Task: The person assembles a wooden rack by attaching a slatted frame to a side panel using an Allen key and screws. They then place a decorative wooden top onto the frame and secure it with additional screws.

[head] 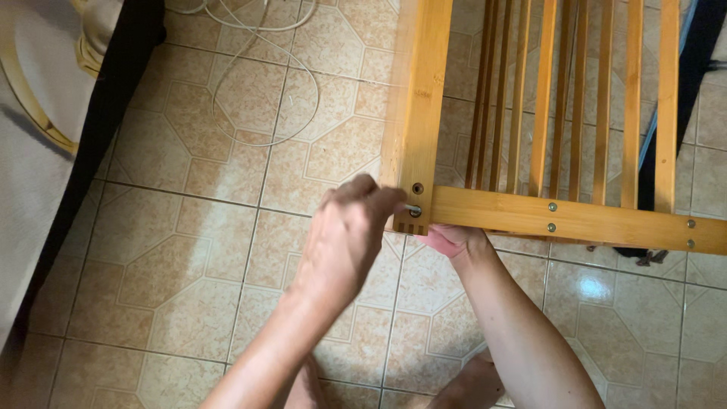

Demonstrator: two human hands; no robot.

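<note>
I see a slatted bamboo rack (pixel 560 113), honey-coloured, lying tilted over the tiled floor at two o'clock; a small metal screw (pixel 413 209) sticks sideways from its corner post near centre.

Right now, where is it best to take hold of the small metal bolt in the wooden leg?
Probably by the bolt's short protruding end, pinched between fingertips from the left. Only that end sticks out of the leg; the left hand already meets it there.
</note>
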